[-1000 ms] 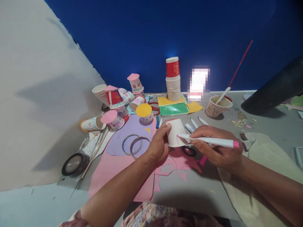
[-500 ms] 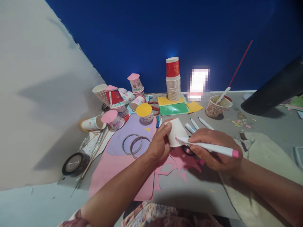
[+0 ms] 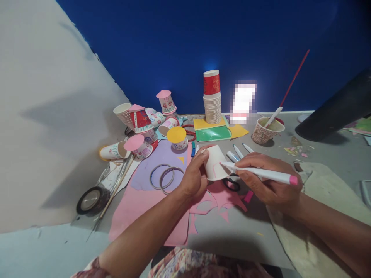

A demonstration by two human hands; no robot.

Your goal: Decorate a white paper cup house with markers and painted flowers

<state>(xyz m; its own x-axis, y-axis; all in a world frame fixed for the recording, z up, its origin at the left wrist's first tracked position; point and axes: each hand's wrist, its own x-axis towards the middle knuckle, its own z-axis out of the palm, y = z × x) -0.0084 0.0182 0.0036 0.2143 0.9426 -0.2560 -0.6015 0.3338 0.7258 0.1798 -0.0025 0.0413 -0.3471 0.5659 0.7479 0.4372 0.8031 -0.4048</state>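
Observation:
A white paper cup [image 3: 215,161], turned rim-down and a little tilted, is held by my left hand [image 3: 198,173] with the thumb on its side. My right hand [image 3: 272,179] grips a white marker with a pink end [image 3: 261,173], its tip touching the cup's wall. A thin pink curved line shows on the cup beside the tip. Beneath the hands lie pink paper scraps [image 3: 228,199], a pink marker cap [image 3: 248,196] and black scissor handles [image 3: 232,184]. Several more markers [image 3: 237,151] rest just behind my right hand.
Decorated paper cups [image 3: 139,146] crowd the left back. A tall cup stack [image 3: 212,104] stands on coloured sheets [image 3: 213,133]. Two bangles [image 3: 167,179] lie on purple paper [image 3: 150,162]. A tape roll [image 3: 92,200] sits left; a patterned cup [image 3: 262,133] and cloth [image 3: 315,189] are right.
The marker tip has moved right and slightly up across the cup, and the pink line is longer. My right hand has shifted a little right; my left hand stays nearly still.

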